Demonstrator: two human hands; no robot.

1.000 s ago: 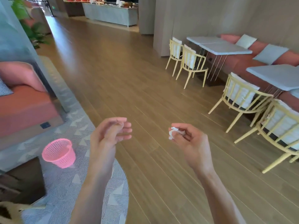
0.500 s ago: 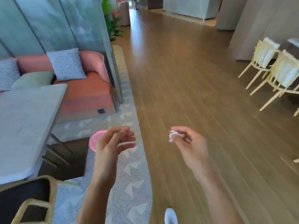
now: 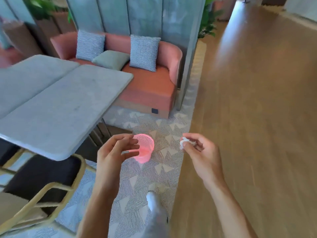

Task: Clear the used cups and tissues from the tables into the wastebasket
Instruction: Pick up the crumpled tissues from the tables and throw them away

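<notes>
A grey patterned woven rug [image 3: 151, 176] covered the floor beside brown wooden planks [image 3: 253, 117] at three o'clock. On the rug stood a pink perforated plastic wastebasket [image 3: 145, 148], with a grey stone-topped table [image 3: 56, 107] at ten o'clock.

No legible text, label, brand, number or sign found on any surface in view. The small dark plate [image 3: 154, 110] on the sofa base bears no readable marking.
</notes>
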